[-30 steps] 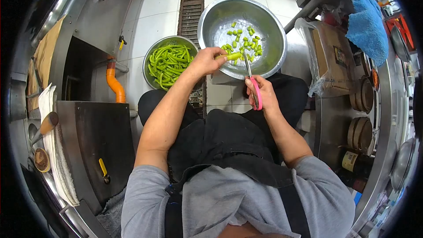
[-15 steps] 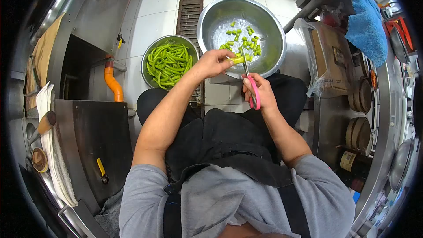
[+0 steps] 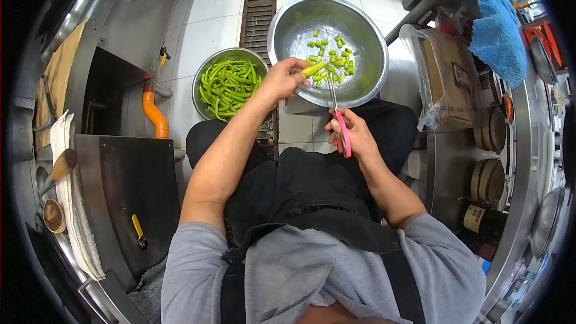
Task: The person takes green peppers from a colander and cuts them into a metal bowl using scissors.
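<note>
Between the fingers of my left hand (image 3: 285, 79) are long green beans (image 3: 313, 69), pinched over the near left part of a large steel bowl (image 3: 277, 42); I cannot tell how many. My right hand (image 3: 355, 134) grips a pair of scissors (image 3: 342, 135) by its pink handles. Their blades point away from me over the bowl's near rim, with the tips just right of the held beans. Short cut bean pieces (image 3: 345, 60) lie scattered on the bowl's bottom. Left of the bowl, a smaller steel colander (image 3: 197, 87) is full of whole green beans (image 3: 229, 87).
A floor drain grate (image 3: 259, 6) runs across white tiles behind the bowls. Steel cabinets with an orange pipe (image 3: 155, 111) stand at left. On the right are a plastic-wrapped cardboard box (image 3: 447, 78), a hanging blue towel (image 3: 497, 33) and shelving.
My left hand has shifted slightly left and up with the beans, which now tilt upward to the right. The scissors have drawn back a little toward me, apart from the beans.
</note>
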The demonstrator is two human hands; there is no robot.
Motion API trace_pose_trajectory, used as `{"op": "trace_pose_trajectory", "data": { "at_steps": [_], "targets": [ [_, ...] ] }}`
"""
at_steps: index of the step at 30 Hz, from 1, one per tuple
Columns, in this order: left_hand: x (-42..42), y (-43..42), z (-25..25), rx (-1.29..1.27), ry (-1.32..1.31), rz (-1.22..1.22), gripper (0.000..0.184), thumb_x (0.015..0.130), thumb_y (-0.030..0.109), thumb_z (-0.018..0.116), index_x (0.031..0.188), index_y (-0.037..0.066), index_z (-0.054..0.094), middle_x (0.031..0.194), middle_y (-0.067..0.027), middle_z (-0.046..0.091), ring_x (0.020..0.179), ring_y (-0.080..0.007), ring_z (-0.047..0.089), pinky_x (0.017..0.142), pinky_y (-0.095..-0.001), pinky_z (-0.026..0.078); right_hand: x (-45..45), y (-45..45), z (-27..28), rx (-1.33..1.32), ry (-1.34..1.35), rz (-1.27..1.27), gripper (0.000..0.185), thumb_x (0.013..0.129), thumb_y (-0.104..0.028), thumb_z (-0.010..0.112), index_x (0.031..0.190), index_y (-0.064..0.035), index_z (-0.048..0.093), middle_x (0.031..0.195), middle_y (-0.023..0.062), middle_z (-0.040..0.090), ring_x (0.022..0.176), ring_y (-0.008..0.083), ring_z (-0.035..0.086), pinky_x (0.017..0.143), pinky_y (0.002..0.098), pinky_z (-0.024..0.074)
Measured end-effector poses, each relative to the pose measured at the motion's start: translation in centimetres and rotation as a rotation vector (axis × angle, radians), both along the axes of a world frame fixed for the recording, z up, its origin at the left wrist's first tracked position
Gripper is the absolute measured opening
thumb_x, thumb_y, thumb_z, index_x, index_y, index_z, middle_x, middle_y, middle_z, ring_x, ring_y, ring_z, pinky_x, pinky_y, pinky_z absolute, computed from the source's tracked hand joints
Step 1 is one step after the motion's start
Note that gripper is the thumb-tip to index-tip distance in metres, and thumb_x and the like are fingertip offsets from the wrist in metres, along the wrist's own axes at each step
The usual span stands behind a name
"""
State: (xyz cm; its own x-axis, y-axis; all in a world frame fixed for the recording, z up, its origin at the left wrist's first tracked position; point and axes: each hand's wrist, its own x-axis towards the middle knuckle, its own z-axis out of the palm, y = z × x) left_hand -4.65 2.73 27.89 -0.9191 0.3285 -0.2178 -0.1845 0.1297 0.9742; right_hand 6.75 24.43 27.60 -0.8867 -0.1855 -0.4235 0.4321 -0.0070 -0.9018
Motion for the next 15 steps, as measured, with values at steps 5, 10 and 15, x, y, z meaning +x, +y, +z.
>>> {"op": "trace_pose_trajectory", "data": {
  "at_steps": [5, 10, 15],
  "targets": [
    [0.9, 0.6, 0.8, 0.09, -0.029, -0.205, 0.023, 0.086, 0.007, 0.063, 0.105, -0.001, 0.054, 0.086, -0.0071, 0.067, 0.074, -0.0139, 0.067, 0.053, -0.0252, 0.047, -0.6, -0.2, 0.0, -0.032, 0.064, 0.03, 0.043, 0.087, -0.023, 0.067, 0.118, 0.002, 0.053, 0.084, 0.0073, 0.062, 0.065, 0.0128, 0.061, 0.055, 0.0248, 0.0475],
    [0.7, 0.7, 0.2, 0.027, -0.03, -0.206, 0.024, 0.085, 0.007, 0.064, 0.106, 0.0, 0.055, 0.083, -0.0069, 0.066, 0.073, -0.0142, 0.067, 0.053, -0.0256, 0.047, -1.4, -0.4, 0.6, -0.049, 0.053, -0.019, 0.038, 0.088, -0.024, 0.066, 0.114, 0.002, 0.055, 0.073, 0.0048, 0.058, 0.05, 0.0116, 0.055, 0.045, 0.0239, 0.0428],
    [0.6, 0.7, -0.6, -0.1, 0.051, -0.105, 0.023, 0.086, 0.009, 0.064, 0.106, 0.0, 0.057, 0.085, -0.0071, 0.066, 0.071, -0.0124, 0.065, 0.057, -0.0258, 0.048, -1.0, -1.0, 1.3, -0.022, -0.04, -0.039, 0.035, 0.088, -0.024, 0.066, 0.11, 0.0008, 0.057, 0.066, 0.0028, 0.055, 0.043, 0.011, 0.05, 0.039, 0.0244, 0.039]
  ]
}}
